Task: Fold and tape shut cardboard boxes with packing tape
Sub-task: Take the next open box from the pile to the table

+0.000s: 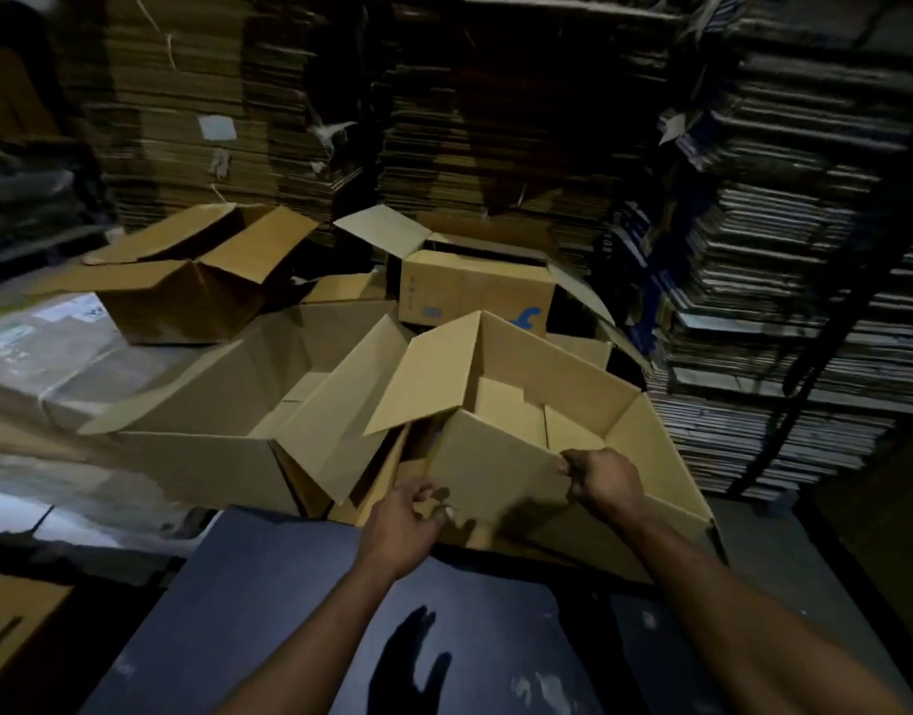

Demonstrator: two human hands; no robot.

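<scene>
Seen from the head: early in the job, judging by the box (588, 405) on the dark table (268, 585) with flaps up and no tape anywhere in sight. Near flap (495, 467) pinched at its corner by right hand (606, 479); left hand (400, 518) at the flap's lower edge, fingers (431, 495) loosely curled, grip impossible to tell. Nothing inside but its own folded bottom flaps. Beside it, another open box (227, 405), also bare inside; further open boxes (186, 281) behind; flat cardboard stacks (495, 121) at the back
</scene>
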